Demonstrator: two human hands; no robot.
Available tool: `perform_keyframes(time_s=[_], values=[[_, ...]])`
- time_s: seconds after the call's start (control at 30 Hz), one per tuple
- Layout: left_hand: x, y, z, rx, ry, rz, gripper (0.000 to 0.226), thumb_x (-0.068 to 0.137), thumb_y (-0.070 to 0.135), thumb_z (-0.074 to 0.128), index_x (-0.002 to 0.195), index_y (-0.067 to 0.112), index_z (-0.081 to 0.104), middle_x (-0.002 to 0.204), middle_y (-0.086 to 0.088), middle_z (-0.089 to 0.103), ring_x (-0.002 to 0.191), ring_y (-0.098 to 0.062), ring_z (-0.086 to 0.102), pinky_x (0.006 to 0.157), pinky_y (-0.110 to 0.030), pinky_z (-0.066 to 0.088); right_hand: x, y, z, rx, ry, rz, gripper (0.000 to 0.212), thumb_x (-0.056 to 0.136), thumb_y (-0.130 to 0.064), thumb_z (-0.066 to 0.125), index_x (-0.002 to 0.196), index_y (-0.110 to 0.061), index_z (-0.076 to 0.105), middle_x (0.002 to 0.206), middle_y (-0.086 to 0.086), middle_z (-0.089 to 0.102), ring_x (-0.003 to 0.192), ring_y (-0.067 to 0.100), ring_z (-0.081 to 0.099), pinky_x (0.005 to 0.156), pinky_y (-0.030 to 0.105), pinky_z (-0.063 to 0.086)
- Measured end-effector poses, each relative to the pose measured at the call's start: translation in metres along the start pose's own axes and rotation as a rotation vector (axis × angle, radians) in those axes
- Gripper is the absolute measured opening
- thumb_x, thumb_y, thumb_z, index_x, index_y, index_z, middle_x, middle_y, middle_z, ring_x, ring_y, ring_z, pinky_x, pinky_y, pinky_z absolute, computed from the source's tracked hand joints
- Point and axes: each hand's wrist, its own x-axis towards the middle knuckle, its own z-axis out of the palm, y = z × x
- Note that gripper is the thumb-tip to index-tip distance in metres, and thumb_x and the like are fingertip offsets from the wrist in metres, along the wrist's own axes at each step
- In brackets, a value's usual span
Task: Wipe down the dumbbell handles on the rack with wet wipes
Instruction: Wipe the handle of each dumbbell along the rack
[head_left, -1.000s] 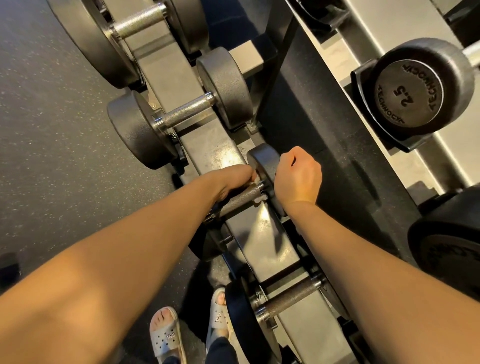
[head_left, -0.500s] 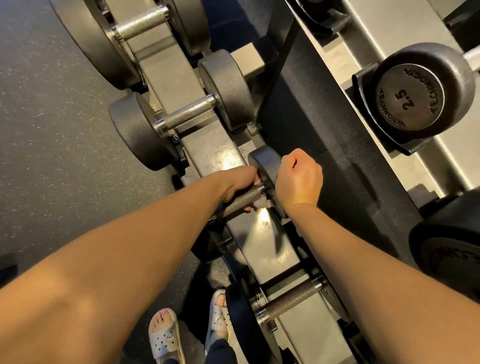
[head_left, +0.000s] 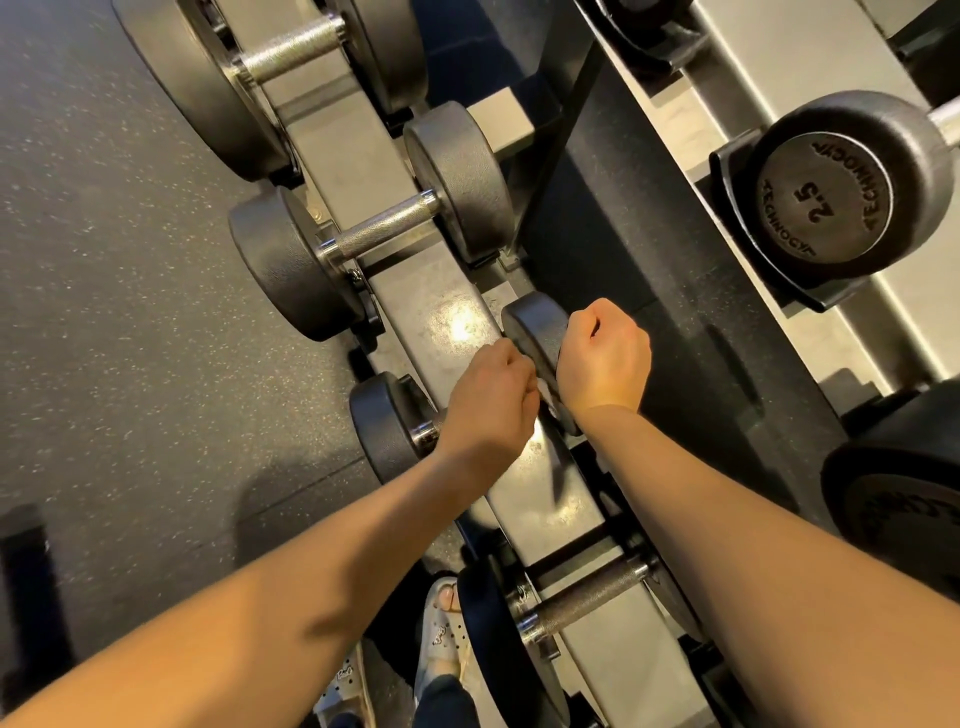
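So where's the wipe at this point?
Head view, centre: a white scrap of the wipe peeks from the left hand gripping the small dumbbell, just beside the right hand.

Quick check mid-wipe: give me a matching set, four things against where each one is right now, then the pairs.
1. left hand
2. right hand
3. dumbbell marked 2.5
4. sandals

a. on the floor by the rack
b. holds the far head
c. grips the wet wipe
d. upper right, on the second rack

Pairs: 1-c, 2-b, 3-d, 4-a
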Motion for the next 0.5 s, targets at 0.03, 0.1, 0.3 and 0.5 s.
perform_keyframes(time_s=[0.03,0.1,0.3,0.5], values=[[-0.001,-0.001,0.003,0.037,-0.008,0.016,0.002,0.098,0.018,0.059,0.097,0.019,0.057,0.104,0.009,0.042,0.093,-0.008,0.042,0.079,-0.026,0.042,0.0,0.0,0.0,-0.004,-0.002,0.001,0.033,0.104,-0.019,0.045,0.071,-0.02,0.051,0.065,-0.001,0.051,0.059,0.011,0.049,0.057,0.024,0.04],[0.0,-0.004,0.009,0.027,-0.009,-0.058,0.017,0.095,0.016,0.062,0.11,0.019,0.053,0.106,0.008,0.042,0.095,-0.01,0.043,0.083,-0.028,0.044,0.0,0.0,0.0,-0.01,-0.002,0.008,0.034,0.104,-0.019,0.044,0.07,-0.021,0.051,0.065,-0.001,0.051,0.06,0.011,0.049,0.057,0.023,0.04],[0.014,0.01,0.011,-0.202,0.024,-0.353,0.027,0.086,0.002,0.063,0.104,0.021,0.056,0.095,0.007,0.056,0.087,-0.014,0.054,0.071,-0.025,0.042,0.001,0.0,0.001,-0.013,-0.008,0.038,0.035,0.104,-0.019,0.044,0.07,-0.024,0.049,0.066,-0.003,0.051,0.061,0.009,0.049,0.057,0.02,0.036],[0.005,0.012,0.004,-0.424,0.132,-0.411,0.015,0.093,0.007,0.063,0.101,0.019,0.07,0.087,0.012,0.064,0.085,-0.007,0.061,0.073,-0.02,0.048,0.003,0.001,0.001,-0.009,-0.025,0.041,0.034,0.104,-0.022,0.044,0.071,-0.019,0.053,0.066,0.002,0.054,0.06,0.011,0.049,0.06,0.031,0.047]])
